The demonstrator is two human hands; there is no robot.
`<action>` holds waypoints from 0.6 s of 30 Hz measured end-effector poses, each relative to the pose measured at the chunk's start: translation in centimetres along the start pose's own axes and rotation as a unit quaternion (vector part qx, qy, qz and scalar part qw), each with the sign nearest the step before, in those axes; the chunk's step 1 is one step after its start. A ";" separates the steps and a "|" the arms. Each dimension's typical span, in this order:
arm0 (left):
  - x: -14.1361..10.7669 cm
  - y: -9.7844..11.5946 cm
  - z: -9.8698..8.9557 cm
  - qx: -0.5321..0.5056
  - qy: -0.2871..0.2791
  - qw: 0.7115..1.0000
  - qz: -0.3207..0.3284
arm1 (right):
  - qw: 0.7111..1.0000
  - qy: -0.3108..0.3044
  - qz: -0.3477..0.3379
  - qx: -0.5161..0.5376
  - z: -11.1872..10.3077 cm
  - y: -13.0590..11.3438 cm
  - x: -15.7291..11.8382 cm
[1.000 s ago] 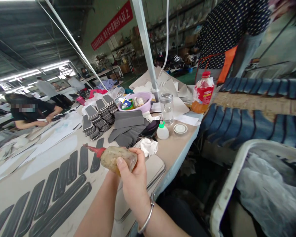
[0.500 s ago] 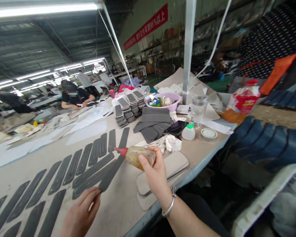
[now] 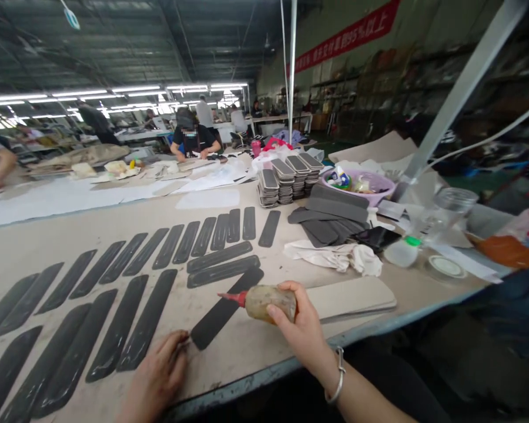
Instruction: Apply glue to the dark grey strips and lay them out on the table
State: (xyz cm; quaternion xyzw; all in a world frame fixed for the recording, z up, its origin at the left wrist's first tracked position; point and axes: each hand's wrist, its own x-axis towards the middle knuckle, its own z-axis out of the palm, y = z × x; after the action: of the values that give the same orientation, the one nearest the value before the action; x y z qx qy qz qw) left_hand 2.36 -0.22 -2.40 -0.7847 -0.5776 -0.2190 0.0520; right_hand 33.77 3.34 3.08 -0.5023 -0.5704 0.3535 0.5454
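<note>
My right hand (image 3: 297,317) is wrapped round a yellowish glue bottle (image 3: 270,304), its red nozzle pointing left over a dark grey strip (image 3: 220,317). That strip lies slanted on the table. Near its lower end rests my left hand (image 3: 165,364), fingers curled together by the strip's edge; whether they pinch anything is hidden. Rows of dark strips with shiny wet outlines (image 3: 145,320) spread over the table to the left. Beige rounded panels (image 3: 357,296) lie stacked right of the bottle.
Behind are stacked grey-topped pieces (image 3: 268,188), loose dark strips (image 3: 330,214), a white cloth (image 3: 335,255) and a purple basin (image 3: 379,191). A green-capped bottle (image 3: 401,252) and round lid (image 3: 445,267) stand right. A masked person (image 3: 194,138) works across the table.
The view has turned left and levelled. My left hand is now beside the slanted strip's lower end instead of at its tip. The bottle stays in my right hand.
</note>
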 end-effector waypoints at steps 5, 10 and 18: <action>0.4 3.2 -1.1 -0.021 -0.050 0.999 0.001 | 0.999 -0.023 -0.024 -0.040 1.5 0.0 -0.5; 0.7 4.2 -1.0 -0.029 -0.094 0.995 -0.022 | 0.988 -0.050 -0.109 -0.094 2.7 0.3 -0.9; 0.7 3.8 -1.1 -0.038 -0.109 0.993 -0.018 | 0.963 -0.144 -0.192 -0.123 4.1 0.6 -1.8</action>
State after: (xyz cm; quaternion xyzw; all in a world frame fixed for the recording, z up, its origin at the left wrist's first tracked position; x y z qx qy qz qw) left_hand 5.76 -1.20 -0.46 -0.7946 -0.5852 -0.1553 -0.0452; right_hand 29.68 2.41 1.38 -0.3901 -0.7680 0.2375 0.4490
